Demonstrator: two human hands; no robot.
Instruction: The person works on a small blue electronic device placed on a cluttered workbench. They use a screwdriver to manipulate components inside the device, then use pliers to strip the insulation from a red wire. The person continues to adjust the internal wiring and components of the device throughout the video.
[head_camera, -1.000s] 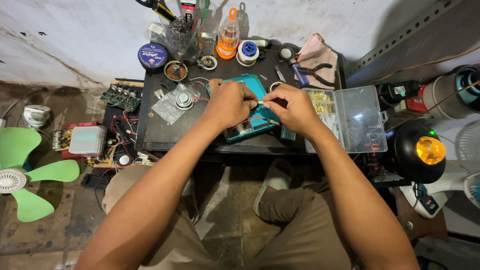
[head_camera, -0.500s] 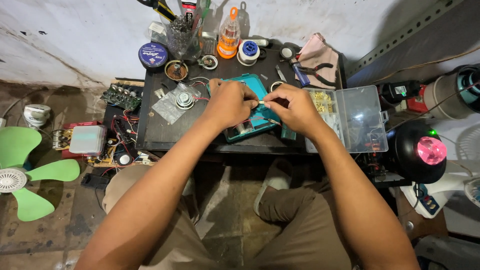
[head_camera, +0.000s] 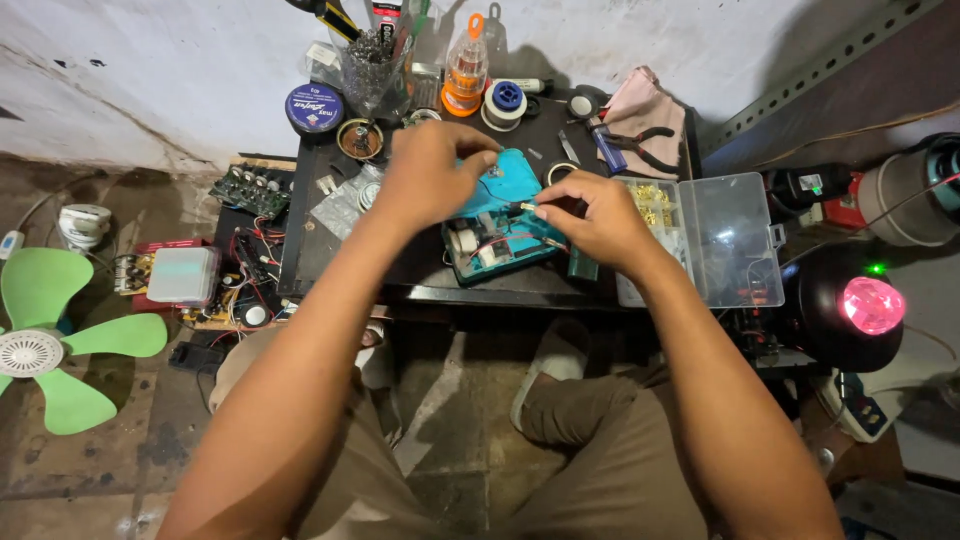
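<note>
On a cluttered table (head_camera: 330, 260), the left hand (head_camera: 430, 175) clasps an opened teal case (head_camera: 500, 215) while the right hand (head_camera: 590, 215) pinches a small part at its wiring — work best done steadily, avoiding tugged leads.

The left hand (head_camera: 432, 178) and right hand (head_camera: 588, 218) have drawn apart, uncovering the teal device (head_camera: 497, 215).

Both bare forearms reached forward from the lower corners and converged toward twelve o'clock. The left hand (head_camera: 432, 175) was curled palm-down, fingers bent and pinched together at its two o'clock side. The right hand (head_camera: 590, 215) sat just beside it at four o'clock, its fingertips (head_camera: 541, 211) pinched toward nine o'clock.
</note>
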